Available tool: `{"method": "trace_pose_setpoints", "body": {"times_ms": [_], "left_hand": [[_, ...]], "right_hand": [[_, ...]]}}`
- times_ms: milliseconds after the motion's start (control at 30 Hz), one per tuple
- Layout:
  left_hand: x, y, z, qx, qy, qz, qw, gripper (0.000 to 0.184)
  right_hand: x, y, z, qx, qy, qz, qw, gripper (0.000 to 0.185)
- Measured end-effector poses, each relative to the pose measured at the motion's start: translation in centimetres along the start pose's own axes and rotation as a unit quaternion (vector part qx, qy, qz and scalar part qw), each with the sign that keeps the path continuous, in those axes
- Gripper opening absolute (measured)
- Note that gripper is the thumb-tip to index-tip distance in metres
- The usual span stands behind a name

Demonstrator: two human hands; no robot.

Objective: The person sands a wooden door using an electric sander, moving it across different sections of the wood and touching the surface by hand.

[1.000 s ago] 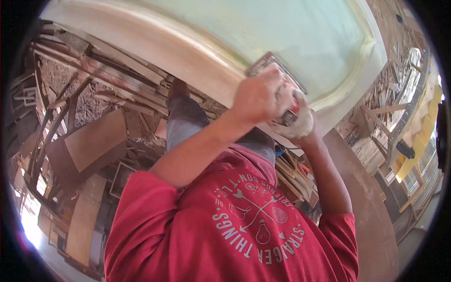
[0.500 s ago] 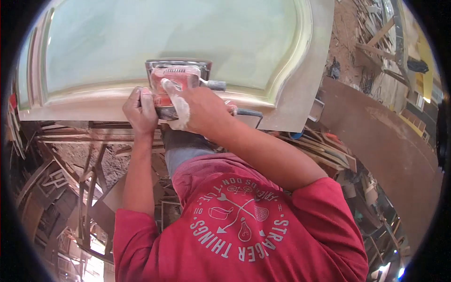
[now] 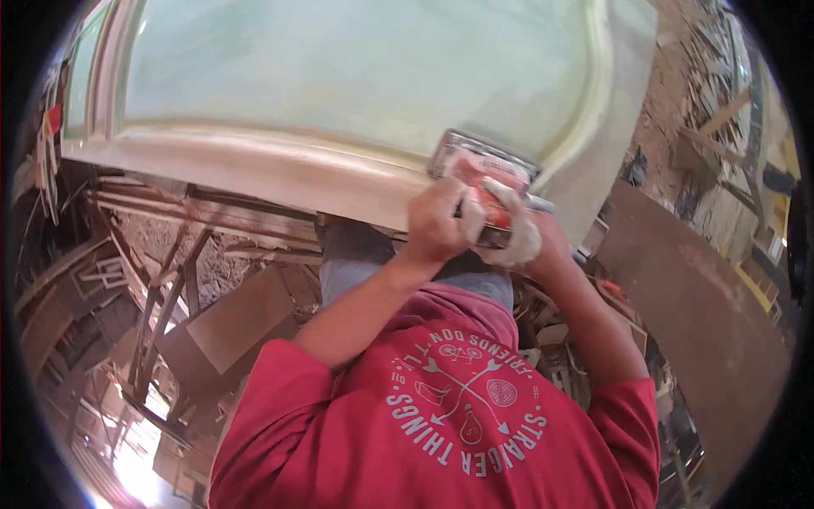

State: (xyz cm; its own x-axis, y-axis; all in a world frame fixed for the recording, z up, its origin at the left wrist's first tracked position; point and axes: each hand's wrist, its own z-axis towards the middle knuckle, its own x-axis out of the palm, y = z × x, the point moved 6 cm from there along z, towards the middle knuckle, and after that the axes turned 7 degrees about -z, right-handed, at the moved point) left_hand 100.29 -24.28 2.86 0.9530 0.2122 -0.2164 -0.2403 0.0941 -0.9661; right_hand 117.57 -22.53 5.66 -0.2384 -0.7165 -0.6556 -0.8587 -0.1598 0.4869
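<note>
Head view: I've got the left hand and right hand curled snug around a red sander, right of centre on a pale green panel; scrap wood litters the dirt floor, upper right.

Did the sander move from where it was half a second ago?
Yes. The sander has moved right along the panel, closer to its curved corner.

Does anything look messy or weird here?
Yes: wood scraps lie jumbled at the upper right, pointing every way instead of stacked. The right hand on the sander looks odd too: it's partly white, though whether that's dust or a glove, I can't tell.
</note>
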Motion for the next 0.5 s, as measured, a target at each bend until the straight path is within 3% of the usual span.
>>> {"method": "trace_pose_setpoints", "body": {"times_ms": [200, 333, 400, 500], "left_hand": [[-0.3, 1.2, 0.1, 0.036, -0.005, -0.024, 0.999, 0.018], [-2.8, 1.6, 0.7, 0.122, -0.040, 0.018, 0.992, 0.012], [-5.9, 2.0, 1.8, 0.025, -0.012, -0.020, 0.999, 0.013], [-10.1, 3.2, 2.7, -0.016, -0.005, 0.012, 1.000, 0.017]], "right_hand": [[0.3, 0.4, 1.5, -0.097, -0.093, -0.038, 0.990, 0.103], [1.4, 1.9, 2.5, -0.031, -0.029, -0.027, 0.999, 0.106], [1.9, 4.7, 3.9, -0.022, -0.012, -0.021, 0.999, 0.106], [2.5, 8.7, 6.3, -0.036, -0.010, -0.025, 0.999, 0.109]]}}
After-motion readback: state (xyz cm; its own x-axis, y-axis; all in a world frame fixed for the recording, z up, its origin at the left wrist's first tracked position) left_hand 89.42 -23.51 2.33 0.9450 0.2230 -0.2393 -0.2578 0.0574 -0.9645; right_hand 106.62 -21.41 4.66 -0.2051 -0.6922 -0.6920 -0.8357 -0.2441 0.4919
